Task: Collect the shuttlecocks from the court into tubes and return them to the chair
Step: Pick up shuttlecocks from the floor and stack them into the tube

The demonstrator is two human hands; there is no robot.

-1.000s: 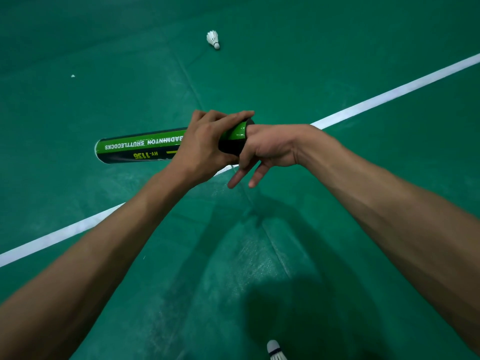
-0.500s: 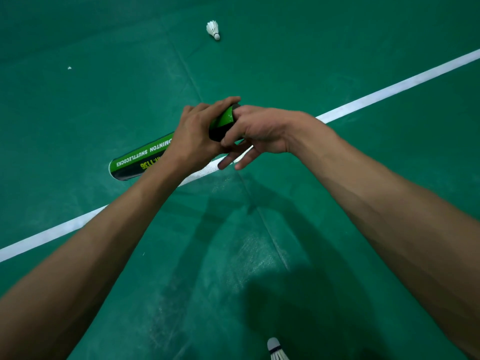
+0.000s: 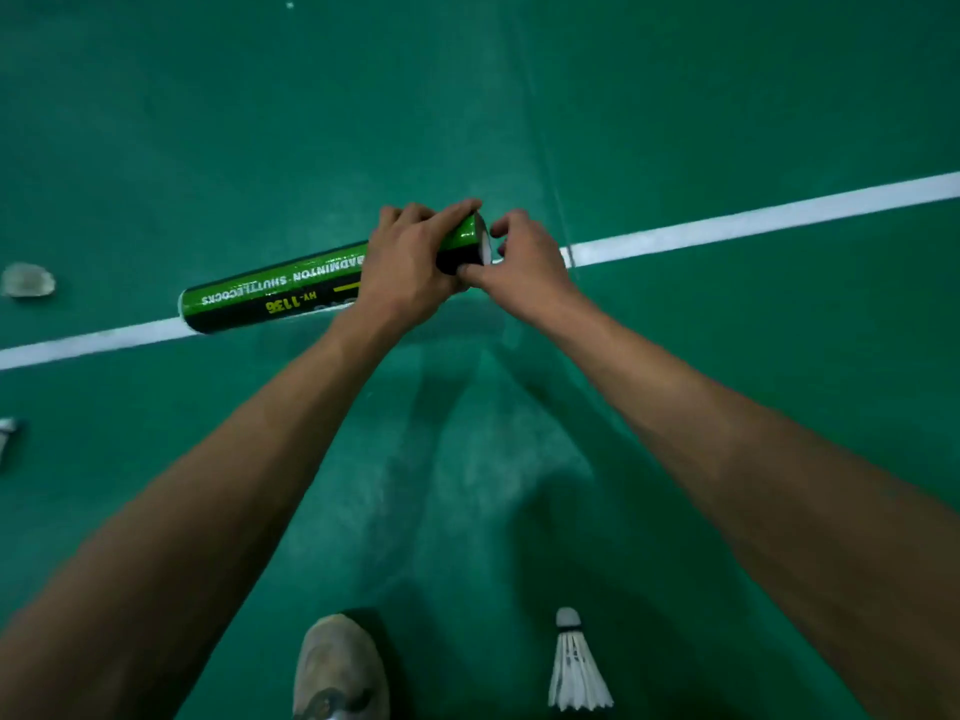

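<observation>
A green and black shuttlecock tube (image 3: 270, 291) is held level above the court. My left hand (image 3: 410, 262) grips it near its right end. My right hand (image 3: 524, 265) has its fingers curled at the tube's open mouth, where something white shows; thumb and fingers touch the rim. A white shuttlecock (image 3: 576, 665) lies on the floor near my feet at lower right. A blurred white shuttlecock (image 3: 28, 280) lies at the far left, and part of another white object (image 3: 6, 433) shows at the left edge.
The green court floor has a white line (image 3: 753, 220) running diagonally behind the tube. My shoe (image 3: 337, 667) shows at the bottom centre. A small white speck (image 3: 290, 4) lies far up.
The view tipped down and shifted: my shoe and the left shuttlecocks came into sight, the far shuttlecock left it. My right hand moved from over the tube's end to its rim.
</observation>
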